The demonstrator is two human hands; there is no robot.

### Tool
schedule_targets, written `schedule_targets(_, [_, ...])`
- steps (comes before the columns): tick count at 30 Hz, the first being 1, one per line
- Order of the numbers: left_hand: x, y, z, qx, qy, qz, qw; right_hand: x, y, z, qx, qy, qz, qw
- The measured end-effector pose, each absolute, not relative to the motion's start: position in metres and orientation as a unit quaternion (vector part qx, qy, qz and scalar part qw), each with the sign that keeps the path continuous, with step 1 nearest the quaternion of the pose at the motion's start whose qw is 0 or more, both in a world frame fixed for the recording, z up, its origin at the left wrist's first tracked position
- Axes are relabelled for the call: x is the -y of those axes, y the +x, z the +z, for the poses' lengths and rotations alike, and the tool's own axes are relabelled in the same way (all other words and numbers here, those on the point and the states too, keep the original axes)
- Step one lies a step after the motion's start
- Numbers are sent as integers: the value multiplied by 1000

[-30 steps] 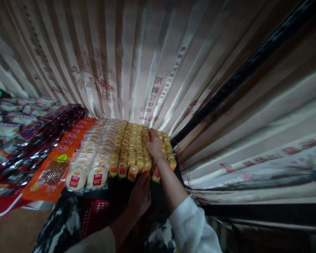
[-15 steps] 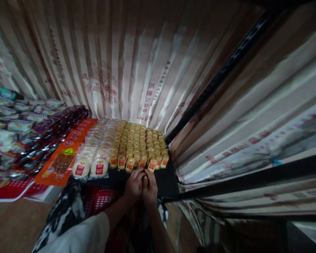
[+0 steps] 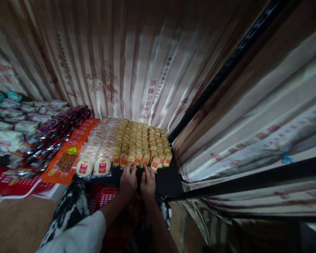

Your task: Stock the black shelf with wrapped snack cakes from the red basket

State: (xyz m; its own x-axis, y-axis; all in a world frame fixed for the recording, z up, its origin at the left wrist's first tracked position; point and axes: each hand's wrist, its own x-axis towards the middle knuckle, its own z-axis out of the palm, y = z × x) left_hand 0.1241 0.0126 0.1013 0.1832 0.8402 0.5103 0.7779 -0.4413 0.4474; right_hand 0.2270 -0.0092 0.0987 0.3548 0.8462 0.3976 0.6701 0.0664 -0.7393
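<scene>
Lining seemingly black tabletop (image 3: 168, 182): yellow packets (image 3: 138, 139); curtain (image 3: 134, 70) behind.

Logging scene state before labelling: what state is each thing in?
Left hand: fingers at front row of yellow packets; grip can't be told.
Right hand: fingers at same row, beside left; grip can't be told.
Yellow packets: wrapped, packed in rows.
Round white packs: clear-wrapped, overlapping, two rows.
Orange packs: overlapping.
Curtain: hanging in folds.
Red basket: partly hidden, contents unclear.
</scene>
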Motion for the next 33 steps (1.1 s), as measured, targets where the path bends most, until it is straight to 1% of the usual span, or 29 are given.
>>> schedule_targets(3, [-15,122,101,-513,782,352,34,9,226,97,563,-680,91,461])
schedule_targets(7, [-17,120,99,-506,789,350,20,9,223,95,539,-693,76,472])
schedule_targets(12, [-17,122,96,-509,779,367,3,7,218,96,534,-722,74,434])
schedule_targets(14, [-17,123,96,-505,778,374,2,6,218,97,532,-723,74,435])
schedule_targets(16, [-16,123,96,-506,776,376,2,6,217,98,524,-718,80,451])
schedule_targets(19, [-15,121,97,-509,774,378,13,9,219,102,500,-704,83,498])
schedule_targets(22, [-13,118,98,-496,777,386,26,16,226,107,468,-695,53,543])
schedule_targets(25, [-7,120,102,-450,800,396,21,20,243,112,442,-702,28,558])
schedule_targets(28, [2,134,110,-364,850,380,32,16,272,114,397,-730,31,555])
schedule_targets(33, [12,176,114,-247,906,341,38,-15,331,116,334,-746,98,568])
